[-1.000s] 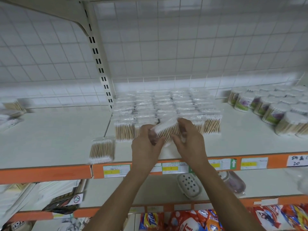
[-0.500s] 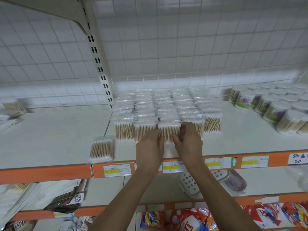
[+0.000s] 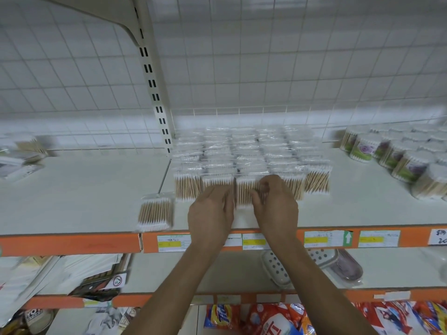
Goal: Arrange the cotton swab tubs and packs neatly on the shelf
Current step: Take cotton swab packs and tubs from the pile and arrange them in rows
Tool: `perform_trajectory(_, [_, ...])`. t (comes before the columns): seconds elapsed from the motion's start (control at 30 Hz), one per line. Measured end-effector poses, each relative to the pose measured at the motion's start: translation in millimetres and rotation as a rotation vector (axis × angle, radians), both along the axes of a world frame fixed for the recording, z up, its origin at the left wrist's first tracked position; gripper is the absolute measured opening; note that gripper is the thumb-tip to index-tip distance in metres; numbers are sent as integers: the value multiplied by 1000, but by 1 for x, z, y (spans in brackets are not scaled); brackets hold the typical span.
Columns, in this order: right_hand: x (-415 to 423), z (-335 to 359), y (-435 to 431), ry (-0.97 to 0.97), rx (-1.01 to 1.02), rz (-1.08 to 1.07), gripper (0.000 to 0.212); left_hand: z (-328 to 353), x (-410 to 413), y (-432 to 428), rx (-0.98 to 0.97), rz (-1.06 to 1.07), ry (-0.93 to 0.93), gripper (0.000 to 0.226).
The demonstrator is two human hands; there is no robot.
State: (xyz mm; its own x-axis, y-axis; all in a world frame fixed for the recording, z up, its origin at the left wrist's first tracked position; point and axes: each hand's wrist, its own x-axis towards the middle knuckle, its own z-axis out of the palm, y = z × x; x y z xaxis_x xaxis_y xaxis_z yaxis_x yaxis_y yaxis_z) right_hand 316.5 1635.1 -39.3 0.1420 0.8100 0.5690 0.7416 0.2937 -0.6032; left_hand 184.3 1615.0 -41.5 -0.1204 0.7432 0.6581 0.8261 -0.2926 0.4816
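Two hands meet at one swab pack (image 3: 244,192), which stands upright in the front row of the pack block (image 3: 242,153). The left hand (image 3: 210,213) lays straight fingers (image 3: 222,197) against the pack's left edge without curling round it. The right hand (image 3: 275,209) curls its fingers over the pack's right edge, thumb on the front face (motion blur hides the exact contact). The swab pack sits between the two sets of fingertips, just beside its row neighbours.

A loose pack (image 3: 154,211) lies left of the left fingers, apart from the block and near the shelf edge. Swab tubs (image 3: 396,155) stand in rows well to the right of the right fingers.

The shelf (image 3: 72,194) is white, with an orange front strip (image 3: 72,243) carrying price labels (image 3: 173,243). Behind the fingers rise a white wire grid (image 3: 266,68) and a slotted post (image 3: 154,93). Below the wrists, a lower shelf holds soap dishes (image 3: 275,267); detergent bags (image 3: 266,320) show beneath.
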Motion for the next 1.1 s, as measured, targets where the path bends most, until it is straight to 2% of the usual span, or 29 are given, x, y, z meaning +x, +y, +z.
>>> perform_trajectory(0.1, [-21, 6, 0, 28, 70, 144, 8, 9, -23, -5, 57, 87, 14, 11])
perform_trajectory(0.23, [-62, 3, -4, -11, 8, 397, 3, 9, -58, -14, 91, 210, 51, 13])
perform_trajectory(0.37, [-105, -5, -12, -72, -99, 572, 17, -7, -95, -20, -200, 370, 51, 35])
perform_trajectory(0.5, [-131, -10, -18, -219, -181, 603, 28, -18, -111, -23, -514, 476, 95, 52])
perform_trajectory(0.67, [-145, -9, -18, -258, -286, 572, 31, -18, -115, -28, -482, 480, 90, 44])
perform_trajectory(0.77, [-145, -2, -21, -133, -316, 606, 23, -7, -111, -33, -387, 436, -61, 46])
perform_trajectory(0.93, [-132, 19, -29, 207, -201, 613, 27, 20, -102, -41, -84, 331, -255, 38])
perform_trajectory(1.1, [-99, 39, -26, 449, -185, 564, 24, 39, -76, -35, -24, 164, -384, 37])
